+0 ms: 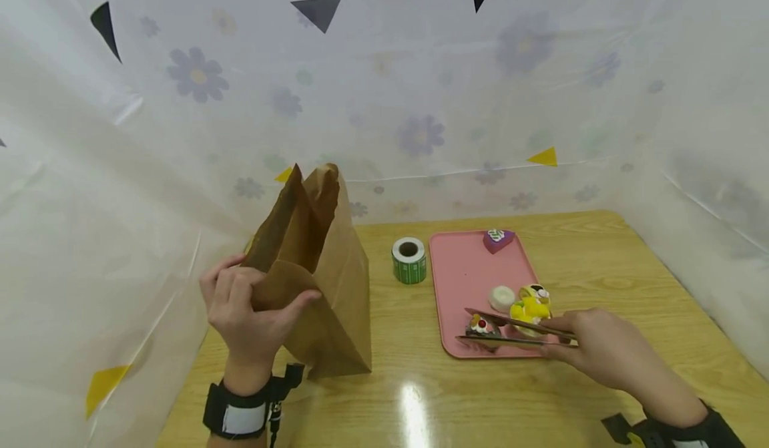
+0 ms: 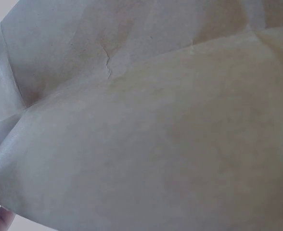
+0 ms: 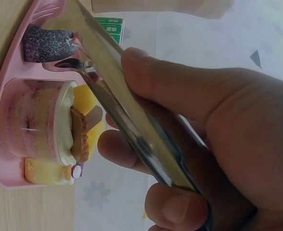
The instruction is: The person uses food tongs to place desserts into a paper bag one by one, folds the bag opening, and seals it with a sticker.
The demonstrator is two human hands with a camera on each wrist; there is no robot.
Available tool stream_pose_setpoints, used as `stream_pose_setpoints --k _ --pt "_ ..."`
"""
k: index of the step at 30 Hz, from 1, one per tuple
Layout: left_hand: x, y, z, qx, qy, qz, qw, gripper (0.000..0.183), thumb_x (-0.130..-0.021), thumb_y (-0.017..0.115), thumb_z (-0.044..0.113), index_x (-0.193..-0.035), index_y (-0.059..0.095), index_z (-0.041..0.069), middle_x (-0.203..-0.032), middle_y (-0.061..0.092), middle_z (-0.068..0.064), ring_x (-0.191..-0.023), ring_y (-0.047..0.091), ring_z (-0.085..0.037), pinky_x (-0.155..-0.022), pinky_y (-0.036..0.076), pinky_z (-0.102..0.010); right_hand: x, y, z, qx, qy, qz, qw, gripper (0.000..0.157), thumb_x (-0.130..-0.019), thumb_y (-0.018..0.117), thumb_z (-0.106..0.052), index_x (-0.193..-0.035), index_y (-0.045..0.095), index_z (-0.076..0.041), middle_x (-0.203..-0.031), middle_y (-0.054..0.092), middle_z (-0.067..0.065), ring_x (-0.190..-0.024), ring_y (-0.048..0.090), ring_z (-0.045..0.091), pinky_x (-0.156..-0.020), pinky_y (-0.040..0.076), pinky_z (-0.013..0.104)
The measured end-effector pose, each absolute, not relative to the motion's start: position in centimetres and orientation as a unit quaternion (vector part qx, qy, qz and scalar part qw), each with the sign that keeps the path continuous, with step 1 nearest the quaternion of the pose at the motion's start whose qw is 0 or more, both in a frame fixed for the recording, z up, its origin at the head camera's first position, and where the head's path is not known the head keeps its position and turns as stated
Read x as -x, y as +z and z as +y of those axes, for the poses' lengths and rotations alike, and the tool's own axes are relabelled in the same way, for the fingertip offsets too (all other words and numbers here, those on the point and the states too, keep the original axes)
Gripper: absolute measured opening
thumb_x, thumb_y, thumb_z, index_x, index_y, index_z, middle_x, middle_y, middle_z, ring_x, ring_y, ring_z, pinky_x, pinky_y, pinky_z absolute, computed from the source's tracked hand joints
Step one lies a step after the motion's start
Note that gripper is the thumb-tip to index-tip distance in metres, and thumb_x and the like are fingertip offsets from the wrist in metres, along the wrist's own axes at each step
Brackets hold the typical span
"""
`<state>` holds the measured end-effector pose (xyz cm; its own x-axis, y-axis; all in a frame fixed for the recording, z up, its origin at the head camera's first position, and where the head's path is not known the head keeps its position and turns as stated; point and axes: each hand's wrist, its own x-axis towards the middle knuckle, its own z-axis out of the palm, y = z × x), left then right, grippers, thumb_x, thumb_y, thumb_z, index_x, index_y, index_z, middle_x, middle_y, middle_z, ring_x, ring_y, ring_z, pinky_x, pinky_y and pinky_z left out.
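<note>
My left hand (image 1: 249, 308) grips the near left rim of a brown paper bag (image 1: 345, 301), fingers over the edge and thumb along the near side. The bag stands upright with its mouth spread, and its paper (image 2: 146, 144) fills the left wrist view. In my right hand (image 1: 619, 351) are metal tongs (image 3: 132, 120), pinched between thumb and fingers. Their tips lie either side of a small dark cake (image 1: 478, 326) with a red cherry, on the pink tray (image 1: 450, 268). The right wrist view shows this cake's dark, white-speckled side (image 3: 49, 44).
Beside the cake are a pale round piece (image 1: 501, 298), a yellow animal-shaped item (image 1: 531, 308) and a clear cup of layered cake (image 3: 33, 120). A purple wedge (image 1: 497, 240) sits at the tray's far edge. Between bag and tray stands a green label roll (image 1: 410, 270).
</note>
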<state>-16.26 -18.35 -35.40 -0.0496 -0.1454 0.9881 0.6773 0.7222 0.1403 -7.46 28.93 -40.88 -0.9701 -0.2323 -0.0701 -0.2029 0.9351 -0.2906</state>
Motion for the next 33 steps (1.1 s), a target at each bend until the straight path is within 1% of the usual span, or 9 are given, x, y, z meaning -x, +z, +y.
stream_pose_setpoints --k 4,9,11,15,20,24,28,31,33 --pt "16.3 -35.4 -18.4 0.202 -0.312 -0.654 0.659 0.086 -0.073 0.077 0.080 -0.067 0.049 0.000 -0.062 0.048 -0.017 -0.073 0.058 -0.044 -0.094 0.048 -0.047 7.5 -40.9 28.9 0.102 -0.145 0.983 0.056 0.041 -0.088 0.080 -0.047 -0.120 0.080 -0.021 -0.108 0.081 0.003 -0.086 0.074 0.017 -0.062 0.056 0.036" --pt "16.2 -35.5 -18.4 0.200 -0.314 -0.655 0.658 0.086 -0.073 0.078 0.080 -0.067 0.049 -0.001 -0.062 0.049 -0.017 -0.075 0.058 -0.045 -0.094 0.047 -0.046 7.4 -41.0 28.9 0.112 -0.138 0.983 0.037 0.034 -0.091 0.079 -0.040 -0.119 0.081 -0.021 -0.110 0.080 0.005 -0.090 0.075 0.023 -0.064 0.058 0.042" --pt "16.2 -35.5 -18.4 0.200 -0.314 -0.655 0.658 0.086 -0.073 0.078 0.080 -0.067 0.049 -0.001 -0.062 0.049 -0.017 -0.075 0.058 -0.045 -0.094 0.047 -0.046 7.3 -41.1 28.9 0.112 -0.135 0.984 0.026 0.032 -0.091 0.080 -0.037 -0.118 0.081 -0.021 -0.110 0.080 0.005 -0.093 0.076 0.025 -0.064 0.057 0.041" --pt "16.2 -35.5 -18.4 0.199 -0.313 -0.655 0.658 0.086 -0.073 0.078 0.080 -0.067 0.049 -0.001 -0.062 0.049 -0.017 -0.074 0.058 -0.045 -0.094 0.047 -0.046 7.3 -41.0 28.8 0.109 -0.133 0.985 0.003 0.031 -0.090 0.081 -0.036 -0.117 0.081 -0.020 -0.105 0.081 0.004 -0.084 0.073 0.017 -0.058 0.049 0.033" --pt "16.2 -35.5 -18.4 0.199 -0.312 -0.656 0.658 0.086 -0.073 0.077 0.080 -0.067 0.049 -0.001 -0.062 0.049 -0.017 -0.073 0.058 -0.044 -0.094 0.047 -0.046 7.6 -40.5 28.7 0.105 -0.142 0.984 -0.026 0.032 -0.089 0.082 -0.036 -0.116 0.081 -0.019 -0.099 0.080 0.001 -0.071 0.060 0.005 -0.056 0.041 0.028" --pt "16.2 -35.4 -18.4 0.200 -0.310 -0.657 0.657 0.086 -0.073 0.077 0.080 -0.066 0.049 -0.001 -0.061 0.048 -0.017 -0.071 0.057 -0.043 -0.095 0.047 -0.046 7.7 -40.0 28.6 0.100 -0.147 0.983 -0.041 0.032 -0.089 0.082 -0.037 -0.117 0.081 -0.021 -0.099 0.080 0.002 -0.069 0.054 0.005 -0.056 0.038 0.027" --pt "16.2 -35.4 -18.4 0.202 -0.310 -0.657 0.657 0.085 -0.073 0.077 0.080 -0.066 0.049 0.000 -0.061 0.048 -0.017 -0.071 0.057 -0.043 -0.095 0.048 -0.046 7.8 -39.6 28.3 0.101 -0.155 0.981 -0.055 0.033 -0.089 0.083 -0.035 -0.119 0.081 -0.022 -0.095 0.080 -0.003 -0.066 0.050 0.005 -0.055 0.034 0.025" --pt "16.3 -35.4 -18.4 0.203 -0.310 -0.657 0.656 0.085 -0.073 0.077 0.080 -0.066 0.049 0.000 -0.061 0.047 -0.016 -0.072 0.058 -0.044 -0.094 0.048 -0.047 8.0 -39.3 28.2 0.099 -0.164 0.980 -0.058 0.032 -0.090 0.081 -0.033 -0.120 0.080 -0.021 -0.090 0.078 -0.007 -0.065 0.048 0.006 -0.055 0.032 0.024" --pt "16.3 -35.5 -18.4 0.203 -0.309 -0.659 0.655 0.085 -0.074 0.077 0.080 -0.066 0.048 0.000 -0.061 0.047 -0.016 -0.072 0.058 -0.044 -0.094 0.048 -0.048 8.1 -38.9 28.1 0.093 -0.173 0.979 -0.058 0.033 -0.093 0.079 -0.032 -0.123 0.079 -0.018 -0.089 0.078 -0.007 -0.064 0.048 0.006 -0.053 0.031 0.024"
